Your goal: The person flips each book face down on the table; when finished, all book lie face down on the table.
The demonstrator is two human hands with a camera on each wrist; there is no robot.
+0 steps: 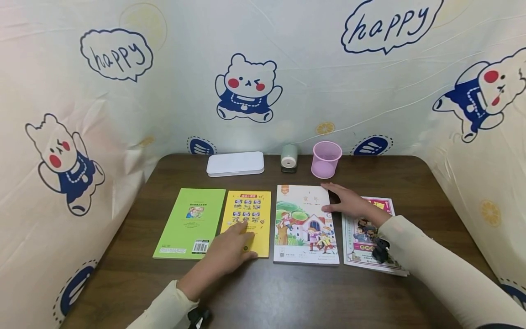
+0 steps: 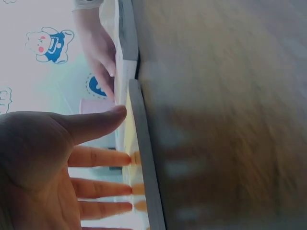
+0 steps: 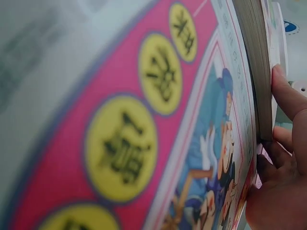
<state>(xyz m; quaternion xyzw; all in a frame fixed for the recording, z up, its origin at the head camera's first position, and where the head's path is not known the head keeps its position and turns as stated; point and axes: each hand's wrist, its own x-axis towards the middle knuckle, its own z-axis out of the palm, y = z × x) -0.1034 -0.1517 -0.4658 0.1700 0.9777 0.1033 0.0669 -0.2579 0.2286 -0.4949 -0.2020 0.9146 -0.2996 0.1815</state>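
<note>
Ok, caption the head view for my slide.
Left hand rests on the yellow book, right hand touches the upper right edge of the white 童年 book.

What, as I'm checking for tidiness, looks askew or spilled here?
The pink-and-white book at far right looks slightly askew: its near edge slants, while that of the white book runs nearly straight across. No spill shows.

Even, diffuse light leaves a faint sheen on the tabletop [image 1: 306, 297] just right of the left hand [image 1: 232, 244], while wrist views show blurred wood grain beyond that hand and a cover [image 3: 120, 148] defocusing away from the right hand [image 3: 283, 177].
</note>
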